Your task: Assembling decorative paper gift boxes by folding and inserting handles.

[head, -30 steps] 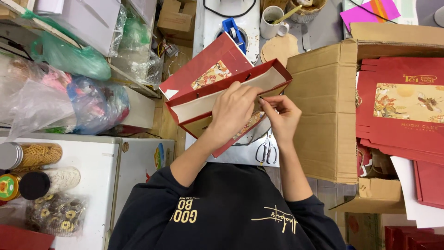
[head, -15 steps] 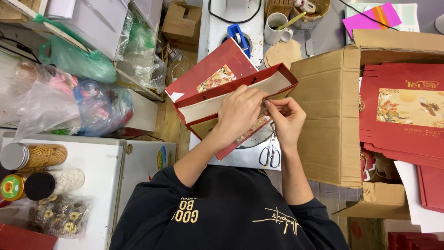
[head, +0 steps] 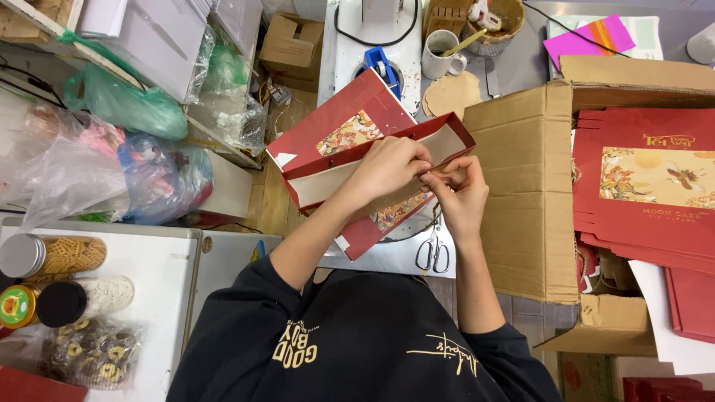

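Nearest you, your dark sleeves (head: 372,350) fill the lower middle of the view, both forearms reaching up toward the worktop (head: 387,257). At the worktop's near edge lies a pair of scissors (head: 433,251), just below your right wrist.

Your left hand (head: 387,167) rests over the open mouth of a red paper gift bag (head: 357,160), its fingers curled down over the bag's upper rim and gripping it. Your right hand (head: 462,195) sits just beside it on the right, fingers pinched narrow on something small at the same rim; whether that is a cord or the rim itself is too small to tell. The two hands touch at the fingertips. The bag lies tilted across the middle of the worktop, mouth open and showing a pale lining, its floral printed panel facing up on the far side.

To your right, a large cardboard box (head: 521,186) stands beside the worktop's right edge, holding a stack of flat red bags (head: 648,186) of the same kind.

Farther off, toward the worktop's far edge, sit a blue tape dispenser (head: 381,63), a white mug (head: 441,56) with a stick in it, and a round brown disc (head: 453,95) just beside the mug. At the near left, jars (head: 52,257) stand on a white surface.
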